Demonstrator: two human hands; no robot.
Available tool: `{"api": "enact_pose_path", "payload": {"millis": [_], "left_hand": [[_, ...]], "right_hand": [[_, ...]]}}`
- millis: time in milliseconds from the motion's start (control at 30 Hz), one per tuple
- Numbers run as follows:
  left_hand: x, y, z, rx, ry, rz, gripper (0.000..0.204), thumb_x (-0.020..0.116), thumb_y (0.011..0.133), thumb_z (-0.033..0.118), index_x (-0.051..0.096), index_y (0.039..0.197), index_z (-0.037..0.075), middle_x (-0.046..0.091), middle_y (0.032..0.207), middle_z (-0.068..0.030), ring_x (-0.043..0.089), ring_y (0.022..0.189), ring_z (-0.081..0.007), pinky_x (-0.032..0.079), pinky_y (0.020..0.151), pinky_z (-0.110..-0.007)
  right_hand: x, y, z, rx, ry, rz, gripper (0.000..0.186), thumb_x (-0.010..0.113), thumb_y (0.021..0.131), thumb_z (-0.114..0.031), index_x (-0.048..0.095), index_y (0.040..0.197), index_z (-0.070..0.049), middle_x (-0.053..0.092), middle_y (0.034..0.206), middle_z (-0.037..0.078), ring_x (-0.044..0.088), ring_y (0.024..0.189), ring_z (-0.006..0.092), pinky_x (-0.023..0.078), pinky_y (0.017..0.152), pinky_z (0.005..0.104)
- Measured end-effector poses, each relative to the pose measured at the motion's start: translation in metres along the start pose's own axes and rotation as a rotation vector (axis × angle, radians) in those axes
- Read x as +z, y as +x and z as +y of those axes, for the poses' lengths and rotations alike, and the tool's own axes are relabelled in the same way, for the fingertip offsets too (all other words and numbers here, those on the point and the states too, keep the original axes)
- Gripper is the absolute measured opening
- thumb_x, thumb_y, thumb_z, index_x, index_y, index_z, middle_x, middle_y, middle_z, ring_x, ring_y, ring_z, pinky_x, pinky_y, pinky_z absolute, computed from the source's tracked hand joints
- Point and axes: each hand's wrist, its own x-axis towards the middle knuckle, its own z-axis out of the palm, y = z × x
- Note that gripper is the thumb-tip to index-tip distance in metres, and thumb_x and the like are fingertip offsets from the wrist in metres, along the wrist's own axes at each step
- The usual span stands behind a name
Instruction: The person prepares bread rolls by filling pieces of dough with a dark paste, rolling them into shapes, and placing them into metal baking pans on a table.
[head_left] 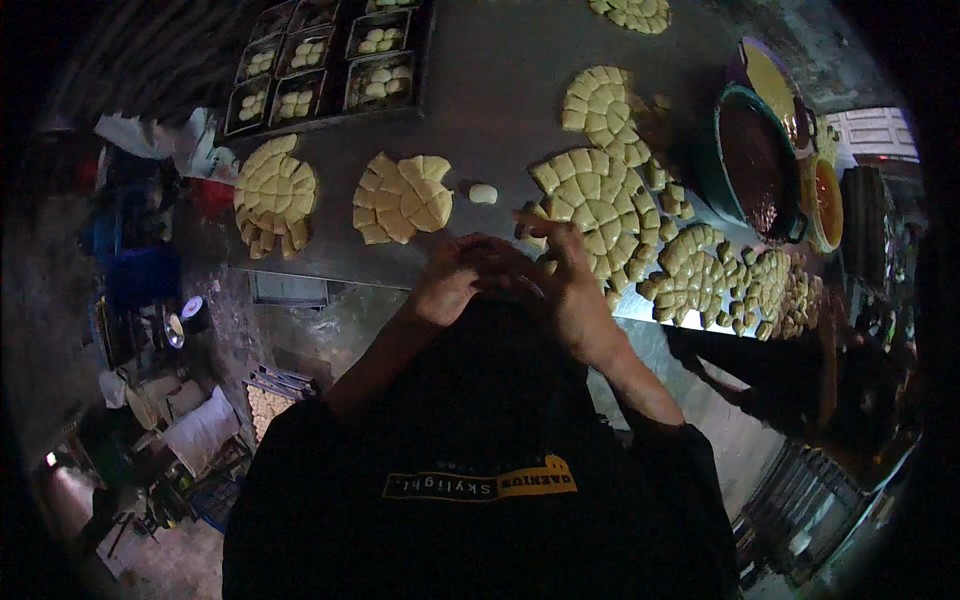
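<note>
Both hands meet just above the middle of the head view, at the near edge of a grey metal table [500, 80]. The left hand [447, 282] is curled inward with its fingers folded toward the right hand [565, 285], and the two press together at the fingertips. Whatever sits between them is hidden by the knuckles, so I cannot tell whether they hold a piece of dough or how far the fingers are parted. The right hand's fingers [548, 232] stretch toward twelve o'clock and overlap the lower edge of a round of cut dough [598, 200], a pale yellow disc scored into small blocks.

A single small dough ball [483, 194] lies alone on the table at about twelve o'clock from the left hand, near it but apart. At ten o'clock lies another cut round [402, 197], and farther to nine o'clock a third [274, 192]. More cut pieces [730, 280] spread out at three o'clock from the hands.

At eleven o'clock, well apart, stands a dark tray of moulds [330, 65] holding shaped dough. At two o'clock a teal bowl [757, 165] holds a dark brown filling.
</note>
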Motion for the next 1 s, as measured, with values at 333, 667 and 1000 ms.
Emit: {"api": "enact_pose_path", "payload": {"millis": [333, 667, 1000], "left_hand": [[-0.04, 0.001, -0.031, 0.472, 0.787, 0.467, 0.041, 0.048, 0.104, 0.025, 0.048, 0.137, 0.002, 0.056, 0.135, -0.0177, 0.06, 0.117, -0.0255, 0.052, 0.093, -0.039], [-0.054, -0.037, 0.013, 0.314, 0.193, 0.546, 0.065, 0.037, 0.103, 0.053, 0.027, 0.151, 0.01, 0.063, 0.125, -0.0206, 0.069, 0.102, -0.031, 0.058, 0.08, -0.037], [-0.082, -0.079, 0.013, 0.365, 0.229, 0.684, 0.053, 0.048, 0.102, 0.042, 0.041, 0.142, 0.008, 0.063, 0.125, -0.0188, 0.068, 0.105, -0.0297, 0.055, 0.087, -0.04]], "right_hand": [[0.048, 0.049, 0.059, 0.081, 0.107, -0.464, 0.042, 0.067, 0.081, -0.009, 0.064, 0.123, -0.005, 0.07, 0.11, 0.015, 0.066, 0.1, 0.0284, 0.053, 0.084, 0.0377], [0.094, 0.128, 0.158, -0.028, 0.13, -0.206, 0.028, 0.067, 0.088, -0.009, 0.068, 0.114, -0.001, 0.067, 0.102, 0.016, 0.07, 0.085, 0.0278, 0.056, 0.073, 0.0374], [0.095, 0.117, 0.118, -0.087, -0.168, -0.014, 0.021, 0.07, 0.086, -0.016, 0.069, 0.103, -0.004, 0.066, 0.109, 0.018, 0.068, 0.088, 0.0365, 0.055, 0.078, 0.0446]]}}
